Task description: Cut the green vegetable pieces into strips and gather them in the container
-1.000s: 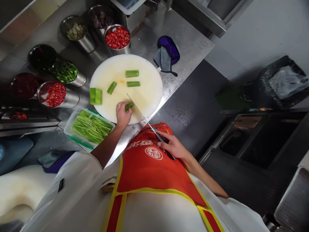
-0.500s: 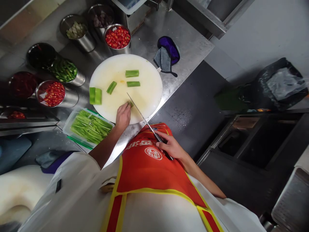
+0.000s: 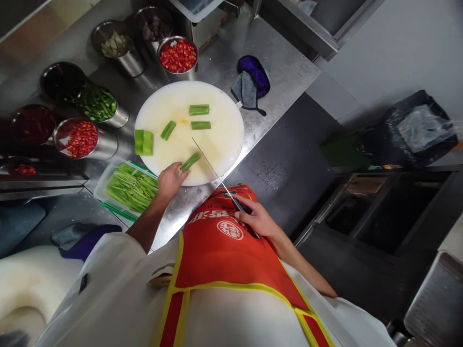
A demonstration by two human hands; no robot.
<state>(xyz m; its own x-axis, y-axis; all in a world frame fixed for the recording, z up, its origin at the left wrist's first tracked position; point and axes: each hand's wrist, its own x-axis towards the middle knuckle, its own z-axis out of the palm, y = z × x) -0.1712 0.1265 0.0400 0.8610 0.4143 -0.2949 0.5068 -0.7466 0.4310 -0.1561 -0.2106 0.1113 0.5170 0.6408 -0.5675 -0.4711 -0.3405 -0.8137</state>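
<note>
My left hand (image 3: pixel 171 179) is at the near left edge of the round white cutting board (image 3: pixel 220 149). Its thumb and a finger close around the left end of a green celery piece (image 3: pixel 191 161). My right hand (image 3: pixel 256 218) grips the dark handle of a long knife (image 3: pixel 219 178). The blade slants over the board's near side, its tip right of the held piece and apart from it. Farther up the board lie cut celery pieces (image 3: pixel 199 110), and wider light green chunks (image 3: pixel 143 142) sit at its left rim.
Left of the board is a plastic tub (image 3: pixel 103 193) of thin green strips. Steel pots with red chili pieces (image 3: pixel 178 56), green chili pieces (image 3: pixel 97 104) and other ingredients line the back. A purple and grey cloth (image 3: pixel 252 82) lies right. The counter's edge drops to a dark floor.
My left hand has drawn back to the left, uncovering most of the celery piece that was under its fingers. My right hand and the knife stay nearly still.
</note>
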